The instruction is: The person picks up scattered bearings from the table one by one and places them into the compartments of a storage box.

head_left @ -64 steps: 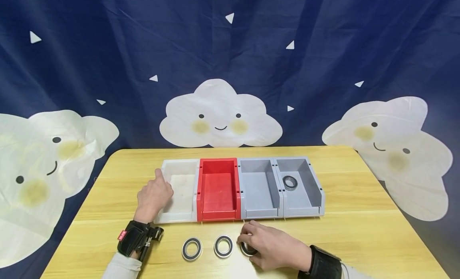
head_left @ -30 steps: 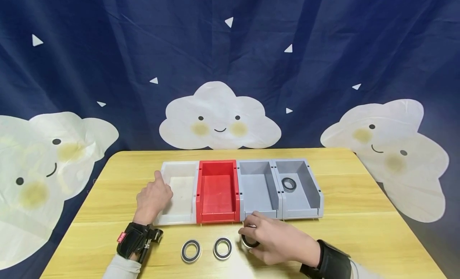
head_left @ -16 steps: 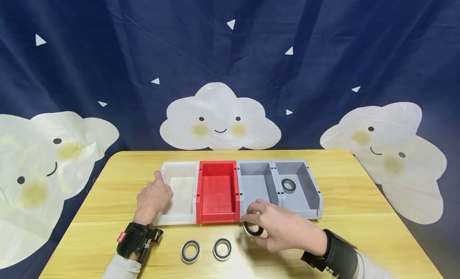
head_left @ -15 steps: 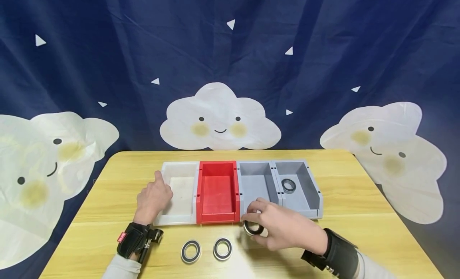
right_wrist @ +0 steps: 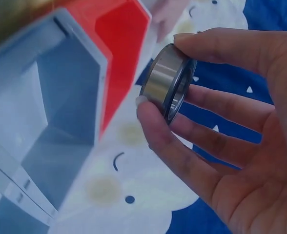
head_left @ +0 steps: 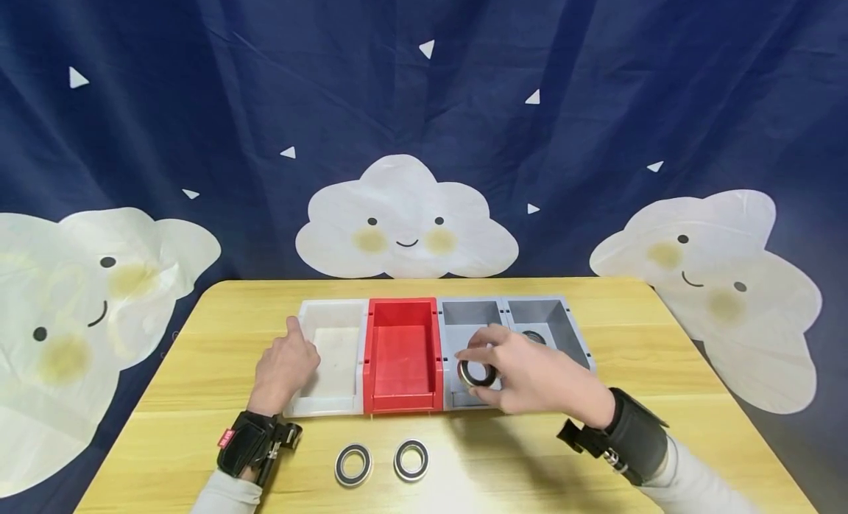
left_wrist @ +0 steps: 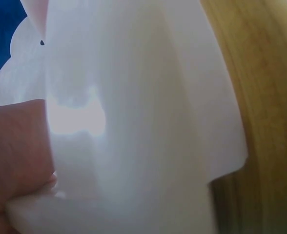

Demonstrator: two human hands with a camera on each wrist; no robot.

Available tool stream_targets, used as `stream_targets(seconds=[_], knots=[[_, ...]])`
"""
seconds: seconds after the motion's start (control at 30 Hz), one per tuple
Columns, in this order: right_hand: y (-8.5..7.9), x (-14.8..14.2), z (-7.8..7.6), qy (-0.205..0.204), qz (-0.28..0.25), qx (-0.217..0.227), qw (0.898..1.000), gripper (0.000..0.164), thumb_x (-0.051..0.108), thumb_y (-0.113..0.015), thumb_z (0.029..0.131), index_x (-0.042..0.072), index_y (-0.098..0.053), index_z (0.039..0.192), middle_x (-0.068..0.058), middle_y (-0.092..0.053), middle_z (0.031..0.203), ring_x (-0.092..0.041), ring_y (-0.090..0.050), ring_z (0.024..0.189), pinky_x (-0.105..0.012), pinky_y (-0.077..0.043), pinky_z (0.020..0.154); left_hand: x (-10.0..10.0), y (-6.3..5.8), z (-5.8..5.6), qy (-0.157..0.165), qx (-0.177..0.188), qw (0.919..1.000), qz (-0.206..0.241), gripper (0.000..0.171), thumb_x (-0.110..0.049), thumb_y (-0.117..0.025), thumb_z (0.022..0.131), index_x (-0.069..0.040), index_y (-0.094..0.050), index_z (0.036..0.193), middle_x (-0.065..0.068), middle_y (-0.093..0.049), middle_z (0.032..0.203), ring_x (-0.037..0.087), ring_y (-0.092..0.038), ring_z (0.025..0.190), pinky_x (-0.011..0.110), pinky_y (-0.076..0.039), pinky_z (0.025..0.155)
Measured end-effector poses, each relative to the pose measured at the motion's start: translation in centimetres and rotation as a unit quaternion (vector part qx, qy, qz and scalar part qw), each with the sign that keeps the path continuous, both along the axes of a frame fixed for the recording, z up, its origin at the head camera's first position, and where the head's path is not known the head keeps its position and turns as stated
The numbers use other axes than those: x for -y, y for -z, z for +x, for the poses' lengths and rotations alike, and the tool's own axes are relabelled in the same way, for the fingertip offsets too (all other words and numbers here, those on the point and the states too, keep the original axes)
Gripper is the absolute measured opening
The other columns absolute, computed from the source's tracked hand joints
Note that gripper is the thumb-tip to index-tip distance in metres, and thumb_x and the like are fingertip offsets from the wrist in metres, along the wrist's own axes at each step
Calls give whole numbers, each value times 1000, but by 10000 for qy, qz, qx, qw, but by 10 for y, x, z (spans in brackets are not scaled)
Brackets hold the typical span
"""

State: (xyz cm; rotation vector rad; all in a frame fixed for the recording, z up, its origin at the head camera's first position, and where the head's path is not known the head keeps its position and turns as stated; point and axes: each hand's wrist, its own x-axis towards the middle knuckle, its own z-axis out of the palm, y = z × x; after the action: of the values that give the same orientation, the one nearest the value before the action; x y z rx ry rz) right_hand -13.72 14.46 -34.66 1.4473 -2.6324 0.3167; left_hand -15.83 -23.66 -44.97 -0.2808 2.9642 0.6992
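Note:
My right hand (head_left: 530,370) pinches a bearing (head_left: 478,372) between thumb and fingertips, over the front of the left grey bin (head_left: 457,322). In the right wrist view, the bearing (right_wrist: 167,80) shows its shiny steel outer ring edge-on. My left hand (head_left: 285,367) grips the left wall of the white bin (head_left: 331,406); that wall fills much of the left wrist view and hides part of the hand. Two more bearings, a left one (head_left: 340,466) and a right one (head_left: 400,462), lie flat on the table. Another bearing (head_left: 534,337) sits in the right grey bin (head_left: 583,352), partly behind my right hand.
A red bin (head_left: 403,401) stands between the white bin and the left grey bin, all side by side in a row. The wooden table (head_left: 232,315) extends around them. A dark blue curtain (head_left: 371,72) with clouds hangs behind.
My right hand has lifted the bearing from the table and carried it forward over the left grey bin. My left hand has stayed at the white bin.

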Motion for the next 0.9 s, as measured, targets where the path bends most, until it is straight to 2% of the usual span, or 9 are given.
stream_targets(seconds=[0.13, 0.4, 0.7, 0.9], knots=[[-3, -1, -7, 111, -36, -75, 9999, 32, 25, -79, 85, 13, -77, 114, -1, -66, 104, -7, -58, 82, -15, -46, 64, 0, 1, 0, 2, -11, 10000, -13, 45, -17, -38, 98, 9, -27, 134, 24, -59, 78, 32, -56, 62, 42, -42, 51], [-7, -3, -20, 340, -33, 350, 9988, 37, 22, -79, 85, 8, -75, 119, -6, -66, 107, -5, -57, 73, -16, -46, 61, 0, 0, -1, -15, 16, 10000, 30, 44, -17, -38, 98, 8, -28, 133, 24, -59, 79, 32, -56, 62, 42, -42, 51], [-3, 0, -42, 164, -254, 164, 9994, 30, 16, -78, 85, 3, -75, 111, -10, -69, 100, -14, -60, 77, -16, -45, 59, -1, 0, -1, -75, 30, 9999, -69, 43, -17, -38, 98, 7, -29, 132, 23, -59, 80, 32, -56, 64, 41, -42, 53], [-3, 4, -52, 295, -231, 437, 9983, 29, 16, -78, 86, 1, -75, 111, -10, -68, 97, -13, -57, 77, -17, -44, 58, -1, 1, -2, -97, 23, 9999, -96, 44, -17, -38, 98, 7, -29, 133, 21, -58, 79, 31, -55, 63, 40, -40, 52]])
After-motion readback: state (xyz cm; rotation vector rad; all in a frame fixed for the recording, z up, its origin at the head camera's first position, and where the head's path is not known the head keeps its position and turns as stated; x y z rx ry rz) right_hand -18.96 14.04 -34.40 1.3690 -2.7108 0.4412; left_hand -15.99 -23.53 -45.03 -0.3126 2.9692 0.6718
